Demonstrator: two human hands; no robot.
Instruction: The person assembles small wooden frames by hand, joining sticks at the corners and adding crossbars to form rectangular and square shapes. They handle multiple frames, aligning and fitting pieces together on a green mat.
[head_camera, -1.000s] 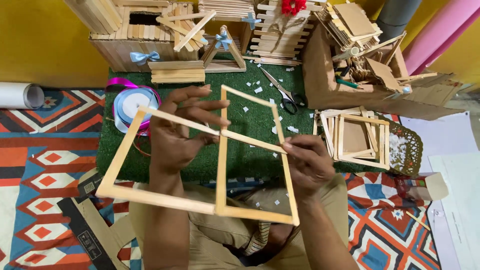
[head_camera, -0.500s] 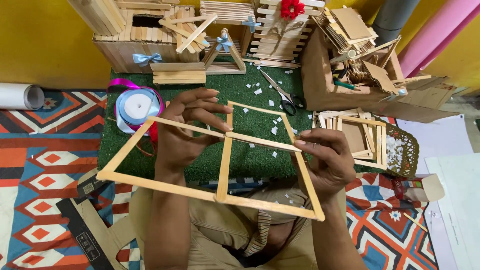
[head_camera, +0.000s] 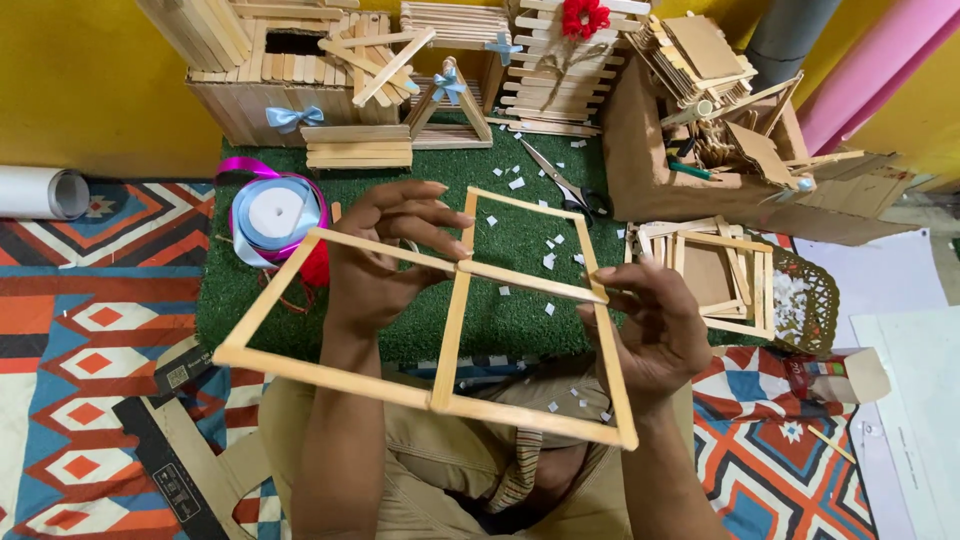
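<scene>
I look down at a brown cardboard box (head_camera: 640, 150) at the upper right; it is crammed with flat wooden sticks, stacked card pieces and a green-handled tool. Just below it, a dark woven basket (head_camera: 812, 300) holds white scraps, and a stack of small square wooden frames (head_camera: 715, 275) lies beside it.

A green artificial-grass mat (head_camera: 520, 235) covers the floor in front of me, dotted with white paper bits. Its far edge is crowded by a stick-built wooden house (head_camera: 270, 80) and a small stick triangle (head_camera: 447, 110). Black-handled scissors (head_camera: 565, 185) lie on the mat, and a spool of pale blue ribbon (head_camera: 275, 215) sits at its left edge. The middle of the mat is open, under my hands.

I hold a large pale wooden stick frame (head_camera: 440, 340) above my lap, tilted, divided into panes by a crossbar and an upright. My left hand (head_camera: 385, 265) reaches through the left pane, fingers pinching the crossbar. My right hand (head_camera: 650, 325) grips the frame's right side rail.
</scene>
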